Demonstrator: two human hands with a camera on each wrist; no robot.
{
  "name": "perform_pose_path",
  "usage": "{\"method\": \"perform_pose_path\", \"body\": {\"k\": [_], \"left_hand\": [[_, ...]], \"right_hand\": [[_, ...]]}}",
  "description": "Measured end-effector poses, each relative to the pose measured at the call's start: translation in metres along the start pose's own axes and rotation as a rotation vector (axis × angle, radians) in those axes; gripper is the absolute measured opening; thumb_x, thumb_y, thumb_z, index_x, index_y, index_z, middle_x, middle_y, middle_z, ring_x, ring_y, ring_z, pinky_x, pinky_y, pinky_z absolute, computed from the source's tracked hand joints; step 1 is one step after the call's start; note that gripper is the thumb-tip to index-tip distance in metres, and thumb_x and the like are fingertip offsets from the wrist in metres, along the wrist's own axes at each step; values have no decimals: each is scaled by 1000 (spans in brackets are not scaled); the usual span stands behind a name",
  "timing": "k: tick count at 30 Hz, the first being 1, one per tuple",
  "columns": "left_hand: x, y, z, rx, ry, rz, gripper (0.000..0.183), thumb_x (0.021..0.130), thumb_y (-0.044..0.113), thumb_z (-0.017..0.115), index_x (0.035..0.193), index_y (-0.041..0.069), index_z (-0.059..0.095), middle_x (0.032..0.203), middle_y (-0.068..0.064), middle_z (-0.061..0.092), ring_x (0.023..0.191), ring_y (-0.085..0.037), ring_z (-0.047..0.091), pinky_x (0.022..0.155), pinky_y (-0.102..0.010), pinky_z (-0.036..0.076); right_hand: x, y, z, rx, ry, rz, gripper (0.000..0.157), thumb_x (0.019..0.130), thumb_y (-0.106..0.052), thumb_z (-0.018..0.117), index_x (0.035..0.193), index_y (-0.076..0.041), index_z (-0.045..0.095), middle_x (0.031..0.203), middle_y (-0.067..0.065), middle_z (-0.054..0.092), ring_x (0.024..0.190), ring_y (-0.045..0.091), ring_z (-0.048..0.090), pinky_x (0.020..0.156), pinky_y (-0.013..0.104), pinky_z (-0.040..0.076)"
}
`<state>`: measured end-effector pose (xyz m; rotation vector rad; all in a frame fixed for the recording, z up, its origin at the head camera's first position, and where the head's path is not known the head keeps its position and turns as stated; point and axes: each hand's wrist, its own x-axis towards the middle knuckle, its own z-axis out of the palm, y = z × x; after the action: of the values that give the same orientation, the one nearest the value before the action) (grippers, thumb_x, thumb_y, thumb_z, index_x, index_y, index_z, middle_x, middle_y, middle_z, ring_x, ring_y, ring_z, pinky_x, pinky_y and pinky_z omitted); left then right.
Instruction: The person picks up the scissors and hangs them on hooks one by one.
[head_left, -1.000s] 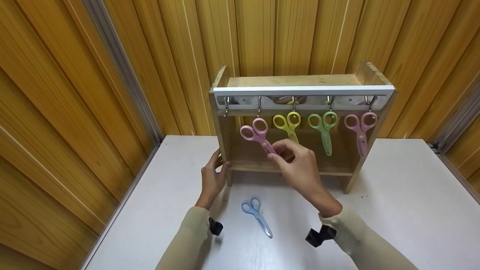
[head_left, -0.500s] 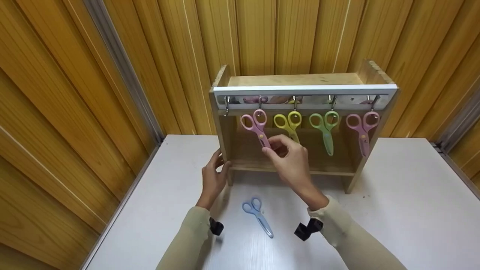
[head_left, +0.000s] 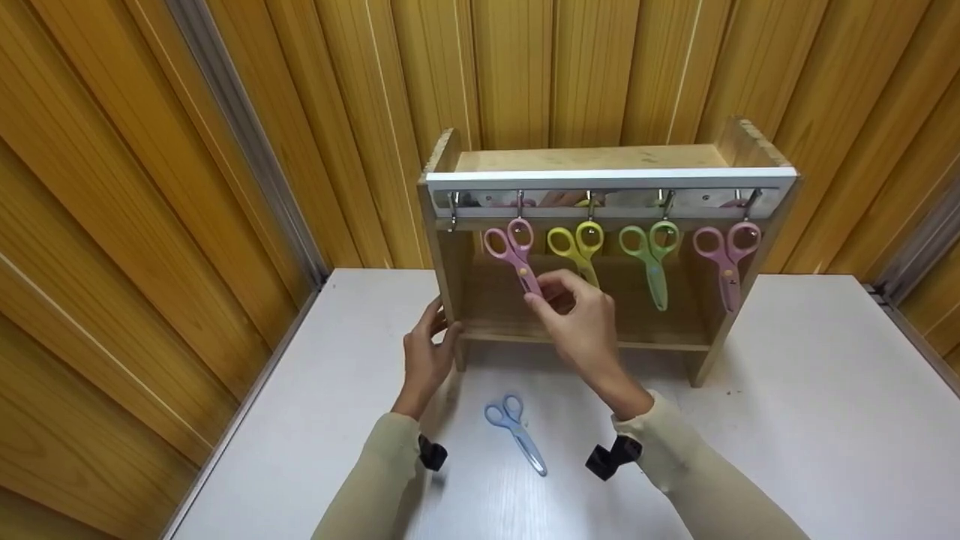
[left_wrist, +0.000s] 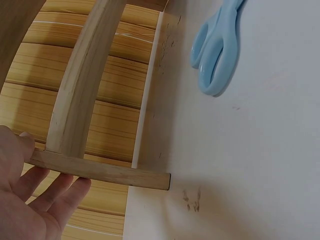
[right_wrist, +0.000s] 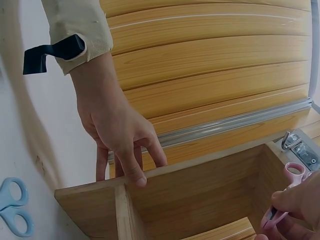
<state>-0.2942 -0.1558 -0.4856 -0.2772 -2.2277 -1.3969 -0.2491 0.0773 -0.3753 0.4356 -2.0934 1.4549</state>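
My right hand (head_left: pixel 583 319) pinches pink scissors (head_left: pixel 516 253) by the blade end, between thumb and fingers. One of their finger loops overlaps the second hook (head_left: pixel 520 202) from the left on a wooden rack (head_left: pixel 585 159). With my left hand (head_left: pixel 424 361) I hold the rack's left side panel; the left wrist view shows the thumb (left_wrist: pixel 25 142) on one face and the fingers on the other. Yellow scissors (head_left: pixel 576 244), green scissors (head_left: pixel 651 262) and a second pink pair (head_left: pixel 724 262) hang from hooks to the right. The yellow blades are partly hidden behind my right hand.
Light-blue scissors (head_left: pixel 516 433) lie on the white table (head_left: pixel 337 420) in front of the rack, between my forearms. The leftmost hook (head_left: pixel 453 211) carries nothing. Wood-patterned walls (head_left: pixel 360 135) stand behind and to the left.
My right hand has moved slightly left, bringing the pink scissors more upright and their right loop up to the second hook. Over the last half second hardly anything moved. The left hand stays put.
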Motion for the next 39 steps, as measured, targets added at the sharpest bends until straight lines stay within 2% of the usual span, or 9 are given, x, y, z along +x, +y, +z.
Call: {"method": "perform_pose_path", "body": {"k": [4, 10, 15, 25, 28, 34, 39], "left_hand": [[0, 0, 1, 11, -2, -5, 55, 101, 9, 67, 152, 12, 49, 145, -13, 60, 121, -32, 67, 96, -40, 59], [1, -1, 1, -17, -1, -2, 55, 100, 9, 66, 152, 11, 48, 144, -15, 60, 122, -34, 66, 98, -47, 58], [1, -2, 1, -10, 0, -2, 54, 100, 11, 67, 152, 11, 49, 143, -14, 61, 120, -32, 67, 97, -44, 58], [1, -3, 1, -9, 3, 7, 55, 100, 12, 67, 152, 13, 49, 145, -13, 59, 121, -32, 66, 99, -46, 57], [1, -3, 1, -8, 2, 1, 56, 100, 11, 67, 152, 12, 49, 145, -14, 60, 121, -33, 66, 99, -46, 58], [1, -2, 0, -3, 4, 14, 55, 100, 9, 67, 152, 9, 49, 143, -16, 60, 121, -33, 67, 98, -47, 58], [1, -1, 0, -7, 1, 4, 55, 100, 9, 67, 152, 11, 48, 145, -14, 59, 121, -32, 66, 97, -47, 59]], "right_hand": [[1, 1, 1, 1, 14, -1, 14, 87, -12, 84, 98, -8, 76, 84, 0, 73, 72, 15, 64, 63, 20, 53], [0, 3, 1, -9, 20, 0, 14, 88, -13, 83, 98, -8, 76, 83, 0, 71, 71, 14, 63, 62, 21, 52], [0, 4, 2, -14, 23, 1, 13, 88, -13, 83, 98, -8, 75, 83, 0, 71, 70, 14, 63, 62, 22, 52], [-6, 14, 7, -25, 38, -16, 15, 87, -8, 81, 100, -6, 74, 84, 2, 72, 72, 17, 64, 64, 41, 58], [-9, 21, 9, -21, 31, 9, 13, 88, -7, 79, 99, -6, 74, 85, 3, 73, 73, 19, 65, 66, 40, 58], [-11, 31, 15, 17, 16, 77, 10, 90, -8, 78, 99, -6, 74, 87, 3, 74, 74, 21, 67, 66, 30, 56], [-10, 34, 20, 39, 30, 96, 9, 90, -7, 77, 98, -5, 74, 88, 5, 74, 75, 22, 67, 66, 29, 56]]}}
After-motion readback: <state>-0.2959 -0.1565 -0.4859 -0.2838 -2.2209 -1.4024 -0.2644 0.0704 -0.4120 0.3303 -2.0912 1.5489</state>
